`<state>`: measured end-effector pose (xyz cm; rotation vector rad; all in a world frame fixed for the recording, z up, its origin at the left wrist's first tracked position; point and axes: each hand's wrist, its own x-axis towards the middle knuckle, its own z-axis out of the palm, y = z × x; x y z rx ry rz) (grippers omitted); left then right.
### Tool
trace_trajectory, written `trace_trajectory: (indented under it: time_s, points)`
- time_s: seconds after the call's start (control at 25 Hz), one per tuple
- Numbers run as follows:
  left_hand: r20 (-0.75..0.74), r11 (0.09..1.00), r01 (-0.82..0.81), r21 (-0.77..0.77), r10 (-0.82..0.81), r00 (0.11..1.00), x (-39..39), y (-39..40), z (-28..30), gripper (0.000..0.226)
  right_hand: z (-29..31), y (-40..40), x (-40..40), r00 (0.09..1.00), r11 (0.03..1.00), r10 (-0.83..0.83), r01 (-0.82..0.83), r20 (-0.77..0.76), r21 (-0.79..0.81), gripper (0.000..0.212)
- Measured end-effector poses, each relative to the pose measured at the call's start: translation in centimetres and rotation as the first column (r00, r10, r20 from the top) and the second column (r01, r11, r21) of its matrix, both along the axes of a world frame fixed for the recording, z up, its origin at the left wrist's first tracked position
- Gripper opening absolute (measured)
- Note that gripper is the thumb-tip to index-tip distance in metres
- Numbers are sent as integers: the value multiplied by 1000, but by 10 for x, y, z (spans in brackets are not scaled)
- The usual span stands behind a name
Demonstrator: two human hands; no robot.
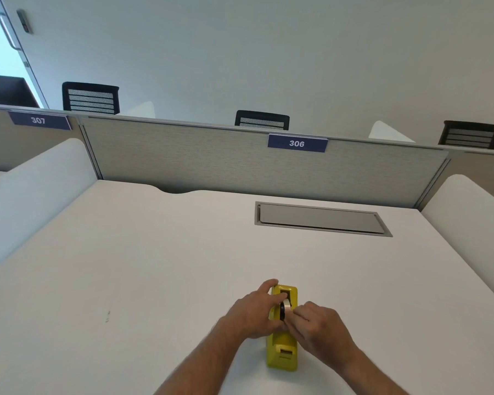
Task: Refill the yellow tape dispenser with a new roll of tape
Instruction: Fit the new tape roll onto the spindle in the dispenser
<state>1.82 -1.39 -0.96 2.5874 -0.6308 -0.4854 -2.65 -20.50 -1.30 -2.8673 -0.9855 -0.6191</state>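
one white desk (126,266) carries one yellow tape dispenser (283,349), standing near its front edge. the left hand (254,312) clasps the dispenser's left side. one tape roll (285,307) sits upright in the dispenser's cradle. the right hand (322,326) pinches the roll's near edge. behind the partition (240,155) show three black chair backs and two number plates.

Both forearms bare, coming in from the bottom edge and converging toward centre. My left hand (254,312) is palm-down, fingers curled over, index finger stretched forward past the others, thumb tucked under toward the right. My right hand (321,326) is angled inward, knuckles up, fingers (303,310) bunched in a pinch at their tips. The two hands meet, thumbs close together. Wrists roughly level, both slightly bent.
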Motion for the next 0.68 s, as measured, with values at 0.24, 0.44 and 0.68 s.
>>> trace_trajectory:
  time_s: [0.24, 0.44, 0.68]
  points:
    - [3, 1000, 8, 19, -8, 1000, -1, -1, 5, 62, -1, 1, 1, 994, 995, 80, -74, 81, -73, 14]
    - [15, 1000, -6, 7, 6, 1000, 0, -2, 4, 58, -1, 4, 6, 990, 990, 93, -81, 105, -114, 17]
    - [27, 998, -52, -31, 53, 998, 1, -3, -1, 61, 0, 1, 8, 989, 996, 79, -73, 124, -55, 19]
